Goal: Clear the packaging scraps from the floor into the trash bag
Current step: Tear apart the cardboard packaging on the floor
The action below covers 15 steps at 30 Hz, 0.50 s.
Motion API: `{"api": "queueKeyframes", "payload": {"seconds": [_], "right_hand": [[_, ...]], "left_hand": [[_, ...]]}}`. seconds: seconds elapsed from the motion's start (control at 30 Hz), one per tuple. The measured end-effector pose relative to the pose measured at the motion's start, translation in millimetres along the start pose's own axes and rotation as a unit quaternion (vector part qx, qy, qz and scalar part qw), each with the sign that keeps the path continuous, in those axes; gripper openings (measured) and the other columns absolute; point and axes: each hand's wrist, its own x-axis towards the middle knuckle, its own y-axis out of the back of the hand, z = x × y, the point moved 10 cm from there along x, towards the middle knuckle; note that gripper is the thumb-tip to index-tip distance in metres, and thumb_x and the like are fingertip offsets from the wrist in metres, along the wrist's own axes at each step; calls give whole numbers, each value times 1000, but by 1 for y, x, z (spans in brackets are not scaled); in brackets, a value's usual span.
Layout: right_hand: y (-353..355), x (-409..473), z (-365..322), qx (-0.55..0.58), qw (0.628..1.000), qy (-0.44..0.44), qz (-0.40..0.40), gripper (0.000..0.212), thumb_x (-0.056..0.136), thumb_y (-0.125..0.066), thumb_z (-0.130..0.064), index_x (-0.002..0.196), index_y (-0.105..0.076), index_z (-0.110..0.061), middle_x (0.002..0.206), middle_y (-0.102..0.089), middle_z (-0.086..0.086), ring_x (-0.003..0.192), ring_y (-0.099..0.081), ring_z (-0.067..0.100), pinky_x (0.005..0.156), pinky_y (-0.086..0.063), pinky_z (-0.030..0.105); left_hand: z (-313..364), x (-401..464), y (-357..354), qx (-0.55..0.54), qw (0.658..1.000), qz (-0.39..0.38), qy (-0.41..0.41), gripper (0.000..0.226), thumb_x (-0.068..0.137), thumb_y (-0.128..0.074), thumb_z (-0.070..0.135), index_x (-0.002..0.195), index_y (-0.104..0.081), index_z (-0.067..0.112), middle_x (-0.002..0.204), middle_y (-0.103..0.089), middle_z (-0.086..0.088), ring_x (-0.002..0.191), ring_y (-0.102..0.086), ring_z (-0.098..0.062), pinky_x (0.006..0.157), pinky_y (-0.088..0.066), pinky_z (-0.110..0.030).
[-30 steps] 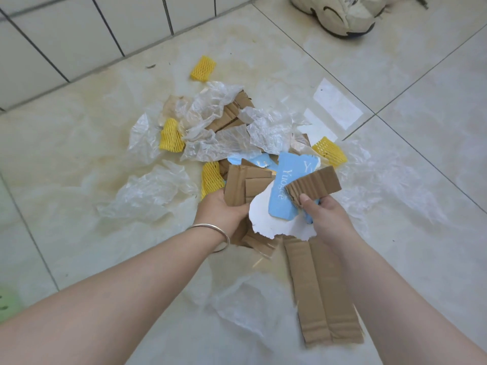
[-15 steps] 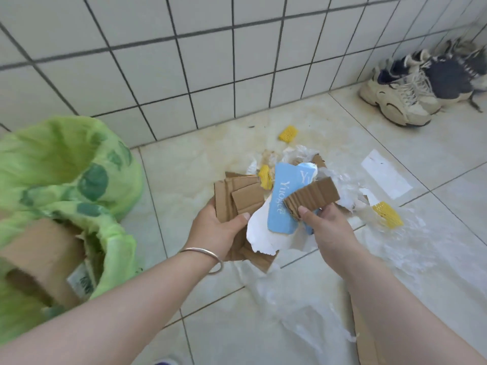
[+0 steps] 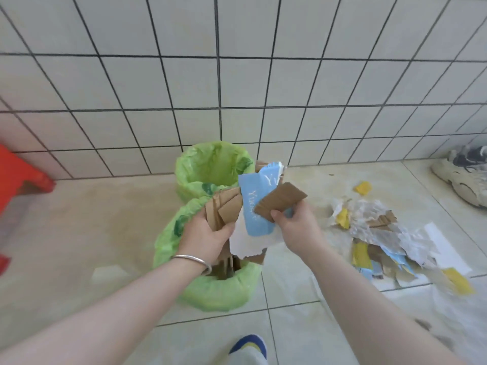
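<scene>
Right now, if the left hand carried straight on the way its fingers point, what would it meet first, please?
The left hand grips cardboard scraps and points up and away, toward the wall. Beyond the scraps, the far green trash bag would likely come first, probably its open mouth, though depth is hard to judge from this view.

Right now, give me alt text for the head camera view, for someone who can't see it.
Two bare hands hold torn brown cardboard pieces and a blue-and-white paper wrapper above an open green plastic trash bag: left hand grips the cardboard stack, right hand pinches a corrugated strip. More plastic, foam and cardboard scraps lie on the tiled floor to the right.
</scene>
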Motion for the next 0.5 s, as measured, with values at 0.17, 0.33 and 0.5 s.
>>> {"api": "queueKeyframes", "payload": {"seconds": [0.17, 0.33, 0.5], "right_hand": [[-69, -6, -12, -36, 999, 8, -35, 46, 86, -51, 6, 110, -42, -32, 94, -54, -14, 89, -52, 8, 60, -39, 8], [-103, -1, 22, -94, 994, -42, -46, 32, 85, -55, 2, 98, -45, -26, 83, -53, -13, 83, -52, 12, 53, -34, 12], [-112, 2, 61, -175, 981, -83, -27, 21, 85, -53, -3, 92, -45, -21, 73, -50, -7, 73, -48, 22, 52, -35, 27]], "left_hand": [[-46, 9, 53, -10, 995, 46, 88, 30, 73, -72, 19, 102, -62, 22, 96, -67, -7, 89, -62, -24, 78, -49, -31], [-94, 29, 57, 38, 989, 21, 140, 20, 74, -68, 14, 80, -59, 31, 89, -69, -6, 90, -65, -28, 80, -52, -34], [-123, 46, 19, 107, 976, -67, 175, 22, 87, -57, 34, 103, -61, 19, 95, -66, -6, 86, -59, -27, 73, -42, -26]]}}
